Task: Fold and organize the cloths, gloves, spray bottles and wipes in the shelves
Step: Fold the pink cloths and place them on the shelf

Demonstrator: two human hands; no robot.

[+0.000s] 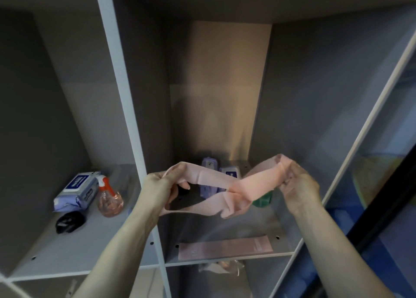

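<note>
My left hand has its fingers curled round one end of the pink cloth; my right hand pinches the bunched other end. The cloth hangs in the air before the middle compartment of the shelf, its long axis running left to right, twisted near the middle. It may be a looped band; I cannot tell. Both my forearms reach up and forward, hands level, well apart.
</note>
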